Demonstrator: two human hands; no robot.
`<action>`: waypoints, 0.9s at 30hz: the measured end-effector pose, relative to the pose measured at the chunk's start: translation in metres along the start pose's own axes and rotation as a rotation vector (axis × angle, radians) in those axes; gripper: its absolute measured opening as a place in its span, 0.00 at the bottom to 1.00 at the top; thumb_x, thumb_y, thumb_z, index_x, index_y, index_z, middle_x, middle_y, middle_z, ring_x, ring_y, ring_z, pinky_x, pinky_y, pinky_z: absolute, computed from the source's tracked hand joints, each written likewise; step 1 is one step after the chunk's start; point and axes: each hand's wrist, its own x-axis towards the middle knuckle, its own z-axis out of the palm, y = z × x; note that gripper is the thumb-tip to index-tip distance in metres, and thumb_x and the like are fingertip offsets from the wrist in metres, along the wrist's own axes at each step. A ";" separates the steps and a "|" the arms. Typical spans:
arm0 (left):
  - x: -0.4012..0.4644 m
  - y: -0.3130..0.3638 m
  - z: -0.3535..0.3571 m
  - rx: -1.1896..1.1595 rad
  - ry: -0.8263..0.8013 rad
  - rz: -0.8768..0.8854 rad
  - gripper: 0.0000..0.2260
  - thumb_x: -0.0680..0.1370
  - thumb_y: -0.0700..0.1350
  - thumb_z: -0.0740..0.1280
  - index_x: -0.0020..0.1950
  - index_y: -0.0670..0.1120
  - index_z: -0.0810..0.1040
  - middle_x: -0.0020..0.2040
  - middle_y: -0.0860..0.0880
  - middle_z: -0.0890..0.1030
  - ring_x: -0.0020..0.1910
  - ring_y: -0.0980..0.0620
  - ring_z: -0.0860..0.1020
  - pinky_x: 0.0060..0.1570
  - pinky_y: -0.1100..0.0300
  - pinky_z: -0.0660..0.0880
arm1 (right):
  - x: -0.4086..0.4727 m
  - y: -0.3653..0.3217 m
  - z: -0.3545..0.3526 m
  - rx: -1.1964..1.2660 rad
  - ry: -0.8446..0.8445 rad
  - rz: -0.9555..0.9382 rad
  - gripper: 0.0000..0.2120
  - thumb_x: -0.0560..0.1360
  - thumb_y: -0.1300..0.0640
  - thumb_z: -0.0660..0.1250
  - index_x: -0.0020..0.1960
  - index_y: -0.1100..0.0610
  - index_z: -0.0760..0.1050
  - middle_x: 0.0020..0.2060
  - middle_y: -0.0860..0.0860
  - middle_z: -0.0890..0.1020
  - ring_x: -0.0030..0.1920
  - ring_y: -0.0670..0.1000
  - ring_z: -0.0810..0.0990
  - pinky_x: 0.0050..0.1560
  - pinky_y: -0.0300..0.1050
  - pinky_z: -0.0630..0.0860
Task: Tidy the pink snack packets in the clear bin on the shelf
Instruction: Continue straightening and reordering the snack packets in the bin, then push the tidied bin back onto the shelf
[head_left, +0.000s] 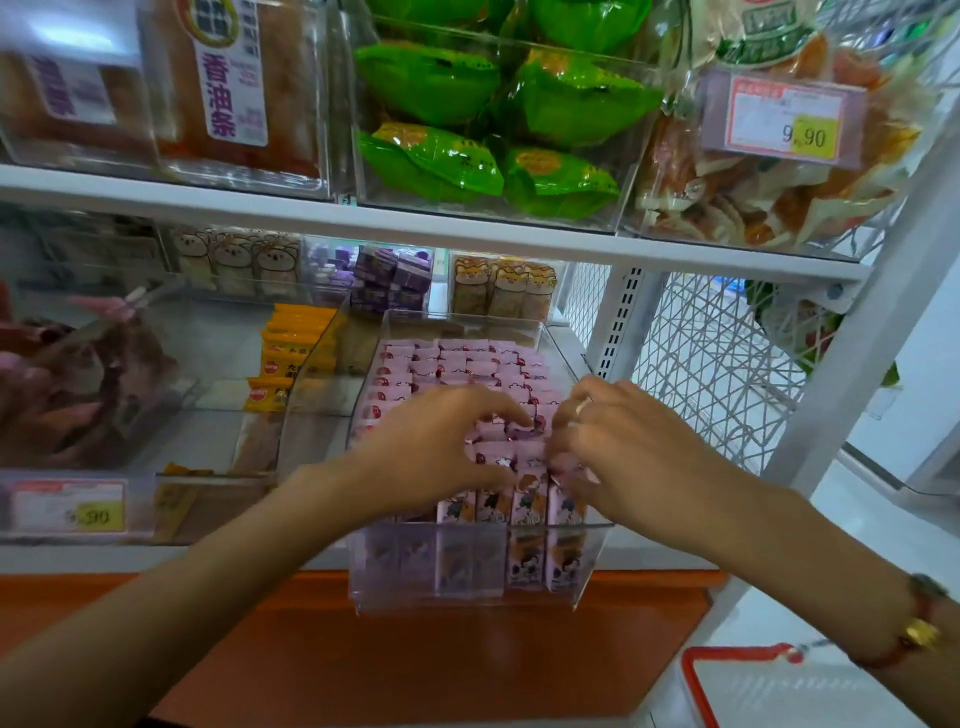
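in the head view, a clear bin (592, 561) sits at the front edge of the lower shelf (649, 545), toward its right end, and sticks out a little past the edge above an orange panel (415, 654). it is packed with pink snack packets (457, 364) standing in close rows from the back wall to the front wall. the left hand (436, 447) lies over the front rows with its fingers curled down among the packet tops, fingertips touching them; whether it actually pinches one i cannot tell. the right hand (618, 447) comes in from the right wall of the bin, fingers bent, and pinches the tops of packets near the front right corner; a ring shows on one finger and a red bracelet (914, 629) on the wrist. the two hands are near each other, almost touching over the middle of the bin. just left of the bin, orange packets (291, 353) stand in another clear container. on the upper shelf, green packets (493, 119) fill a clear box, and a price tag (784, 119) hangs at its right end. a red basket (696, 680) shows below, on the floor.
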 end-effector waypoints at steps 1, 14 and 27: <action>-0.003 -0.004 -0.011 -0.014 0.018 -0.020 0.15 0.72 0.52 0.72 0.57 0.61 0.75 0.51 0.68 0.72 0.47 0.68 0.72 0.46 0.72 0.69 | -0.001 0.000 -0.004 0.097 0.095 0.052 0.12 0.75 0.51 0.67 0.58 0.46 0.77 0.52 0.43 0.78 0.53 0.43 0.68 0.48 0.36 0.61; 0.002 -0.020 -0.019 0.395 -0.206 -0.018 0.19 0.72 0.62 0.69 0.58 0.54 0.77 0.55 0.55 0.80 0.51 0.57 0.76 0.47 0.61 0.74 | 0.041 -0.011 0.019 0.401 -0.118 0.121 0.17 0.69 0.49 0.74 0.56 0.50 0.79 0.50 0.47 0.82 0.44 0.45 0.76 0.42 0.39 0.72; -0.019 -0.011 -0.035 0.185 0.042 -0.114 0.24 0.70 0.69 0.59 0.60 0.58 0.75 0.54 0.62 0.77 0.45 0.66 0.73 0.43 0.67 0.71 | 0.018 -0.009 0.002 0.406 0.088 0.189 0.17 0.73 0.43 0.68 0.60 0.44 0.76 0.57 0.43 0.79 0.52 0.40 0.76 0.47 0.36 0.69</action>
